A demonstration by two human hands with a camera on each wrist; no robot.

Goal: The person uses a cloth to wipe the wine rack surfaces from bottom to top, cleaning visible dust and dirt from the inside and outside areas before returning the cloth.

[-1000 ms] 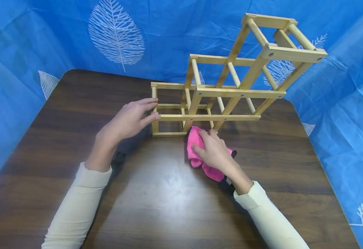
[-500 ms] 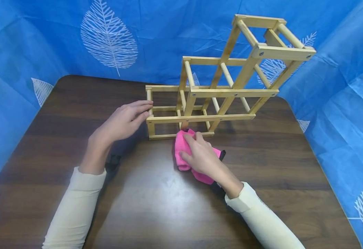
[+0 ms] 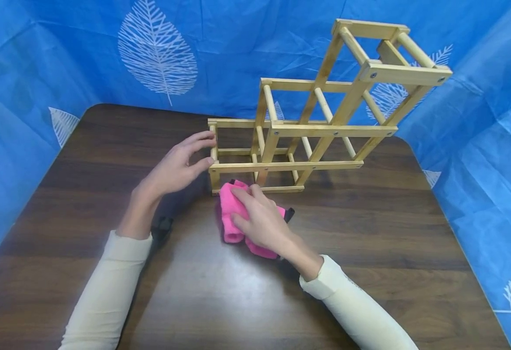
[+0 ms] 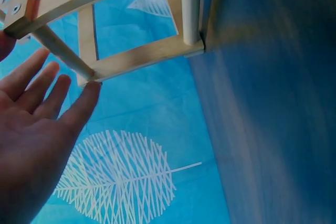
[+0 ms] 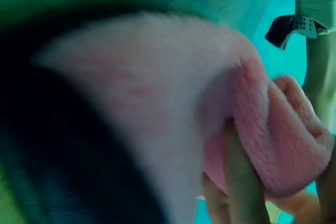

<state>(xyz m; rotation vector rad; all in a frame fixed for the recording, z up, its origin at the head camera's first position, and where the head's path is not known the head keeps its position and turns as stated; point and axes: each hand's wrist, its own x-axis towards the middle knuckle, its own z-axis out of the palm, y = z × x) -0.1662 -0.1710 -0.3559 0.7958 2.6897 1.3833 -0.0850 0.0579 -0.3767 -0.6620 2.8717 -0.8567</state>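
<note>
A stepped wooden rack (image 3: 336,131) of pale slats and round rods stands on the dark table. My left hand (image 3: 174,165) is at its low left end, fingers extended and spread, with fingertips right at the end bar. In the left wrist view those fingertips meet the corner of the rack's frame (image 4: 147,59), and the thumb lies by another corner. My right hand (image 3: 264,221) holds a bunched pink cloth (image 3: 230,214) with dark edging on the table in front of the rack's lower left. In the right wrist view fluffy folds of the cloth (image 5: 283,150) partly hide the fingers.
The brown wood-grain table (image 3: 369,233) has rounded back corners. Behind it and along the sides hangs a blue curtain (image 3: 237,48) with white leaf prints. The rack's tallest step rises at the back right, in front of the curtain.
My right hand has slid the pink cloth leftward along the table in front of the rack. My left fingers have drawn back a little from over the end bar. The view has shifted slightly.
</note>
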